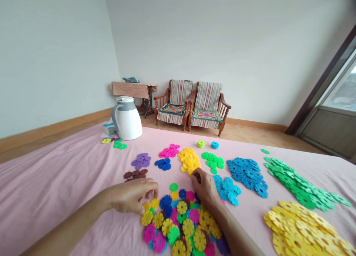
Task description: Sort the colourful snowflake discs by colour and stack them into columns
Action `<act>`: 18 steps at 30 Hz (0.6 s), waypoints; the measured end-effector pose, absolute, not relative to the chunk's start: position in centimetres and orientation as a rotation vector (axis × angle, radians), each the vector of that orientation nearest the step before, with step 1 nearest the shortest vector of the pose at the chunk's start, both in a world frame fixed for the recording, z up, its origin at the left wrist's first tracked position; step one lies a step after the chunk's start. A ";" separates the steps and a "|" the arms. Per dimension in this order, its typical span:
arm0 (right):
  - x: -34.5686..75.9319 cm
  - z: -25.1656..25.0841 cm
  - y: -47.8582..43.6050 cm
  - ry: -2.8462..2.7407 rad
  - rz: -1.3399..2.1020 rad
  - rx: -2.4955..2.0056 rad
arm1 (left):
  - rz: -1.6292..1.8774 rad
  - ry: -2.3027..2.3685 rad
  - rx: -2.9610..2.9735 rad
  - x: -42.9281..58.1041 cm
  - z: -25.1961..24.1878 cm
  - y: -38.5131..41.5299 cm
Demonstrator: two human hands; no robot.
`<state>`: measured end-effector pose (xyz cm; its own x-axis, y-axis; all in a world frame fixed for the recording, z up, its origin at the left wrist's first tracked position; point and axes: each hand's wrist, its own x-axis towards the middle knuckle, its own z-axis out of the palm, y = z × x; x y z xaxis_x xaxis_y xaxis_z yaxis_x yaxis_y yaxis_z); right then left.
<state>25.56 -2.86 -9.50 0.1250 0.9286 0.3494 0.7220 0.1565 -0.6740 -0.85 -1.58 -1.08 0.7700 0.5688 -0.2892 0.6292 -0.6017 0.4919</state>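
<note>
A mixed heap of coloured plastic snowflake discs (182, 222) lies on the pink cloth (55, 182) in front of me. My left hand (133, 195) rests at the heap's left edge, fingers curled down onto the discs; what they pinch is hidden. My right hand (204, 185) reaches past the heap's far side, fingers bunched at the near edge of the small yellow pile (189, 160). Sorted piles lie beyond: brown (135, 174), purple (141, 160), dark blue (163, 163), pink (169, 150), light green (213, 160).
Larger piles lie to the right: blue discs (247, 171), light-blue discs (226, 187), green discs (297, 182), yellow discs (303, 230). A white jug (127, 118) stands at the cloth's far edge. Two striped wooden armchairs (191, 106) and a small covered table (133, 89) stand against the wall.
</note>
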 end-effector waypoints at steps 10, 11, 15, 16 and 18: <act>25.5 -9.4 -2.9 -1.648 0.339 -1.619 | -0.046 0.950 2.295 -0.5 -2.4 -1.0; 25.5 -9.3 -2.9 -1.648 0.340 -1.619 | -0.030 0.969 2.293 -0.4 -2.4 -1.0; 25.5 -9.3 -2.8 -1.648 0.340 -1.626 | 0.045 1.031 2.295 0.2 -2.1 -0.8; 25.5 -9.3 -2.8 -1.647 0.340 -1.629 | 0.048 1.021 2.296 0.2 -2.0 -0.8; 25.5 -9.3 -2.8 -1.645 0.339 -1.634 | 0.014 0.964 2.300 0.1 -1.9 -0.9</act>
